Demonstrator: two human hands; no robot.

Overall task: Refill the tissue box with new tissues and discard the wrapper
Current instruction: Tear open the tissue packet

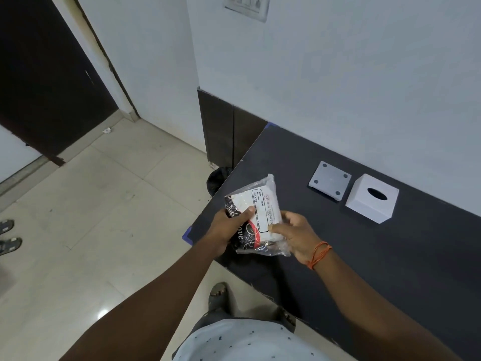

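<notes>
A tissue pack (263, 204) in clear plastic wrapper with black, red and white print is held above the near left corner of the dark table (351, 243). My left hand (226, 227) grips its left side with the thumb on top. My right hand (294, 235) holds its lower right edge. A white cube tissue box (364, 204) with an oval slot on top stands on the table near the wall. Its grey square base plate (330, 179) lies flat just left of the box.
A bin lined with a black bag (217, 178) sits on the floor beside the table's left edge. A dark door (44, 82) is at the far left. Sandals (7, 235) lie on the tiled floor at the left, and my feet are below.
</notes>
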